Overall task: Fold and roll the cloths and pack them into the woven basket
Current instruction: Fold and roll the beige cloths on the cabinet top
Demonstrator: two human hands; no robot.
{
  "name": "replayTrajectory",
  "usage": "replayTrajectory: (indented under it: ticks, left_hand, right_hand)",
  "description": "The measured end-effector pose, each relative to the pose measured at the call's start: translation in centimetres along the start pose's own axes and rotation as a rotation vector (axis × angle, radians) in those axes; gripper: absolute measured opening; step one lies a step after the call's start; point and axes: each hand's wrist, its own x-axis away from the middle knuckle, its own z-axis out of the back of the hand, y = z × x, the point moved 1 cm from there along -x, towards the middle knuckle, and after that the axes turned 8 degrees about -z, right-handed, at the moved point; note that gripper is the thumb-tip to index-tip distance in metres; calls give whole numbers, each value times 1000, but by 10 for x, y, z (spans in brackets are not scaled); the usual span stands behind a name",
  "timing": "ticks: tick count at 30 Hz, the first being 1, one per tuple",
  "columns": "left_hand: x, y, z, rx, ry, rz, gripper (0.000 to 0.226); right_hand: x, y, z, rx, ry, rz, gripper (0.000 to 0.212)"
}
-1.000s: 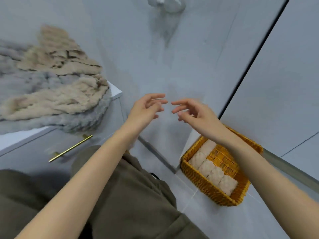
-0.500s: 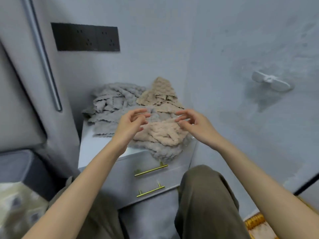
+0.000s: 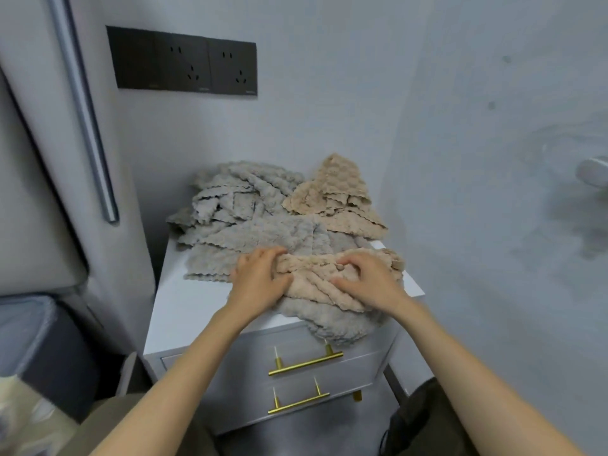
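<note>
A heap of fluffy cloths lies on the white nightstand (image 3: pixel 184 311). Grey cloths (image 3: pixel 243 209) fill its left and middle, and beige cloths (image 3: pixel 339 195) lie at the back right. On the front of the heap is a crumpled beige cloth (image 3: pixel 316 284). My left hand (image 3: pixel 260 281) grips its left end with curled fingers. My right hand (image 3: pixel 368 278) grips its right part, fingers dug into the fabric. A grey cloth (image 3: pixel 335 324) under it hangs over the nightstand's front edge. The woven basket is out of view.
The nightstand has two drawers with gold handles (image 3: pixel 306 363). A grey wall with a black socket panel (image 3: pixel 187 60) stands behind it. A padded headboard (image 3: pixel 36 192) and a dark bin (image 3: pixel 39 350) are at the left. My knees show at the bottom edge.
My view has swung from the basket on the floor to the nightstand. Both hands have dropped from mid-air onto the heap and taken hold of the front beige cloth.
</note>
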Motion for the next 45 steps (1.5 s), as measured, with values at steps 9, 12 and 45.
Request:
replayTrajectory:
  ticks: [9, 12, 45]
  left_hand:
    - [-19, -2, -1, 164, 235, -68, 3]
    - [-20, 5, 7, 403, 308, 20, 5]
    - [-19, -1, 21, 143, 333, -203, 18]
  right_hand:
    - [-1, 14, 17, -243, 162, -31, 11]
    - [4, 15, 28, -328, 212, -53, 17]
    - [41, 13, 45, -104, 304, 84, 31]
